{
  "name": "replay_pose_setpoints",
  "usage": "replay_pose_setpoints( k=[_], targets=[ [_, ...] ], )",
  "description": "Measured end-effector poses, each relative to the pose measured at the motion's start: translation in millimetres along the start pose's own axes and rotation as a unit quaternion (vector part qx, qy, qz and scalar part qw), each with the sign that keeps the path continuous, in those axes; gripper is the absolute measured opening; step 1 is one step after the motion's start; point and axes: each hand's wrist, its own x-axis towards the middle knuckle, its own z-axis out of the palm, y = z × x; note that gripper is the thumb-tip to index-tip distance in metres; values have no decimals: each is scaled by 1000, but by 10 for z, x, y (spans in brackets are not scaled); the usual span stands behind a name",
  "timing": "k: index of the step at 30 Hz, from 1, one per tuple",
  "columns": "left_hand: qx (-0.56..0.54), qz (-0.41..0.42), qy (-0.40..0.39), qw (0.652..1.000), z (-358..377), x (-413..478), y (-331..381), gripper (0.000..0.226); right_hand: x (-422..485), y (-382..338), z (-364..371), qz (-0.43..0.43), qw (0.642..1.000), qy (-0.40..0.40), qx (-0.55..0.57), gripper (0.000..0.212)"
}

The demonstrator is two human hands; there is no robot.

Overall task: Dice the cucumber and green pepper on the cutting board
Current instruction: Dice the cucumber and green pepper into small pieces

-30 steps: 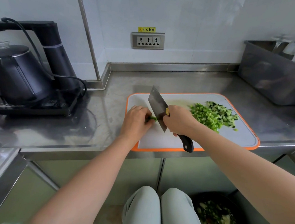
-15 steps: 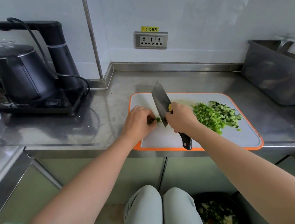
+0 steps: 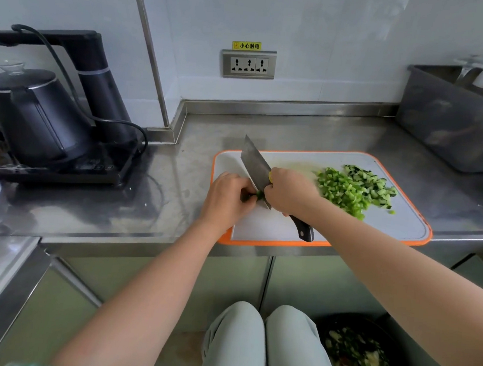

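The cleaver (image 3: 255, 163) has dipped a touch toward the cutting board (image 3: 400, 226) since half a second ago; little else has shifted. On the board's right half lies the heap of diced cucumber and pepper (image 3: 353, 189). The right hand (image 3: 287, 191) wraps the cleaver's handle. The left hand (image 3: 227, 196), fingers curled, pins the last green pepper scrap (image 3: 259, 195) at the board's near-left. The scrap looks light, slick and apt to roll, so it is best held with tucked fingertips.

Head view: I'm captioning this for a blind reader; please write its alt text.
A person's right hand grips a cleaver over a green vegetable piece pinched by the left hand on an orange-rimmed cutting board. A pile of diced cucumber and pepper lies to the right; a black kettle stands left.
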Motion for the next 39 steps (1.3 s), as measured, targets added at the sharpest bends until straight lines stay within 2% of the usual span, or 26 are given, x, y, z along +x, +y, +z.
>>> replay_pose_setpoints(
  k=[6, 9, 13, 19, 25, 28, 31, 35, 39],
  targets=[
    [-26, 0, 16, 1000, -8, -6, 10, 7, 13, 177, 52, 12, 996, 64, 54, 8],
    [-30, -1, 15, 999, -14, -7, 7, 8, -3, 205, -43, -14, 996, 36, 76, 11],
    [-30, -5, 11, 999, -14, 2, 12, 7, -9, 172, -139, -39, 998, -19, 41, 17],
    [-26, 11, 16, 999, -31, 5, 33, 7, 31, 135, -151, -47, 998, -42, 29, 16],
    [-35, 8, 12, 999, -34, -2, 23, 9, 23, 103, 21, -27, 999, 20, 32, 23],
    [-49, -10, 17, 999, -10, 9, 14, 5, 12, 140, 43, -16, 997, 52, 62, 16],
    [-46, -13, 20, 999, -12, 5, 18, 4, -8, 156, -30, -24, 996, 34, 76, 15],
    [-41, -15, 17, 999, -10, 11, 14, 4, -19, 130, -82, -34, 999, -7, 38, 18],
    [-44, 0, 20, 999, -29, 10, 28, 6, 12, 52, -50, -23, 999, -16, 19, 14]
  ],
)
